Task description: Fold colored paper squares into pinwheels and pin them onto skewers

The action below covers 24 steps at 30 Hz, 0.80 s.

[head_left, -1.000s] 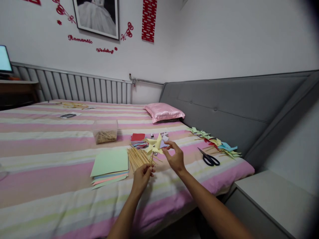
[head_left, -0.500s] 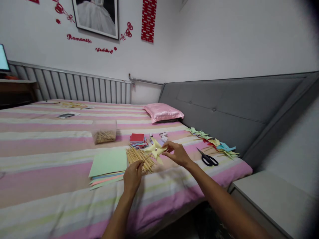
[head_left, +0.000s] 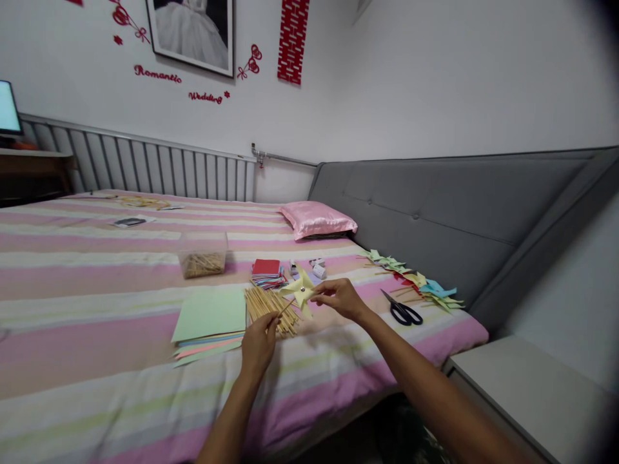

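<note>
A pale yellow paper pinwheel (head_left: 300,293) with a small round fastener at its middle is held up over the bed. My left hand (head_left: 259,343) is closed round the lower end of its thin stick. From the other side, the fingertips of my right hand (head_left: 342,299) pinch the edge of one blade. Just behind and below the pinwheel lies a heap of wooden sticks (head_left: 265,301), partly covered by my left hand and the pinwheel. Left of the heap is a stack of coloured paper sheets (head_left: 210,316), pale green on top.
Behind are small paper squares (head_left: 265,269), little white items (head_left: 318,267) and a clear box (head_left: 203,254) holding short sticks. To the right lie black-handled scissors (head_left: 405,312) and several finished pinwheels (head_left: 425,289) beside the grey headboard (head_left: 435,200). A pink pillow (head_left: 316,219) sits farther back.
The pinwheel has turned slightly in my hands, and my right hand has shifted a little to the left. Both hands keep their hold. The view has moved slightly.
</note>
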Each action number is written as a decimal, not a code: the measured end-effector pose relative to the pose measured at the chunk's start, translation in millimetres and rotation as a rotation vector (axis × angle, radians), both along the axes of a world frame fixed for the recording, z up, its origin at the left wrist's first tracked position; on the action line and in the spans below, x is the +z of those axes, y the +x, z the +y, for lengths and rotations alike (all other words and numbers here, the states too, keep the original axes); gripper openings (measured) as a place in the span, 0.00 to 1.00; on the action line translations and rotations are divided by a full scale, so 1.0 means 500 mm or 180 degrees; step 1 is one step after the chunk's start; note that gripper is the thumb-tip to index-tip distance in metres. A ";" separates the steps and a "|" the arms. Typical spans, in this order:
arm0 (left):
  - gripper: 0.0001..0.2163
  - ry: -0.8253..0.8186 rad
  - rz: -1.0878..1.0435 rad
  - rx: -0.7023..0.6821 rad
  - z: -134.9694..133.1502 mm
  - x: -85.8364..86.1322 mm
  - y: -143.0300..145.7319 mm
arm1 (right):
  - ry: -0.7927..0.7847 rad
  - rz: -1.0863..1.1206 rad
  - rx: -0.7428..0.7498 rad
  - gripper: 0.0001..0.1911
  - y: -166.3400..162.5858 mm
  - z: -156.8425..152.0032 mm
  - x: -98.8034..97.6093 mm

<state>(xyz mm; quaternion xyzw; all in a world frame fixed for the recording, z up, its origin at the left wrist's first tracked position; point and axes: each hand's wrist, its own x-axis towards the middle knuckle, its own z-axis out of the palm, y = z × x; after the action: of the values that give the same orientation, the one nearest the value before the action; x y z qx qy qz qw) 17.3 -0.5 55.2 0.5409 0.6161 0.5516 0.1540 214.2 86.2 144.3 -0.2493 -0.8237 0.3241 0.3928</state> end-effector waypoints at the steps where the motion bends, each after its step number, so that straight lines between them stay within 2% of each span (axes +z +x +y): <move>1: 0.11 -0.0006 -0.0029 -0.0009 -0.001 0.001 0.000 | -0.0013 -0.0018 0.0025 0.07 0.000 -0.001 0.001; 5: 0.11 -0.0053 -0.0189 -0.0061 -0.005 0.005 0.003 | -0.0032 0.0007 0.0016 0.06 0.001 -0.004 0.009; 7: 0.11 -0.0086 -0.0325 -0.0108 -0.007 0.007 0.005 | -0.0027 0.0115 -0.0066 0.10 0.002 -0.006 0.011; 10: 0.11 -0.0142 -0.0623 -0.0222 -0.007 0.009 0.008 | -0.0211 0.0672 -0.0641 0.18 0.005 -0.014 -0.002; 13: 0.14 -0.0194 -0.0983 -0.0362 -0.004 0.006 0.017 | -0.0668 0.1134 -0.1318 0.19 0.005 -0.034 -0.045; 16: 0.15 -0.0234 -0.1261 -0.0455 0.000 0.000 0.029 | -0.1073 0.0901 -0.1113 0.13 -0.005 -0.069 -0.103; 19: 0.15 -0.0247 -0.1425 -0.0508 0.002 -0.006 0.041 | -0.1501 0.0666 -0.0728 0.15 -0.027 -0.103 -0.149; 24: 0.16 -0.0291 -0.1519 -0.0532 -0.001 0.000 0.054 | -0.2193 0.0628 -0.0432 0.23 -0.077 -0.126 -0.180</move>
<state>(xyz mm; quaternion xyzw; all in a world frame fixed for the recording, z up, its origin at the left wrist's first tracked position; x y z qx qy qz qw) 44.2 -0.8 55.1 0.4369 0.5397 0.6206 0.3644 175.6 23.4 54.1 -0.3887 -0.6060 0.5782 0.3839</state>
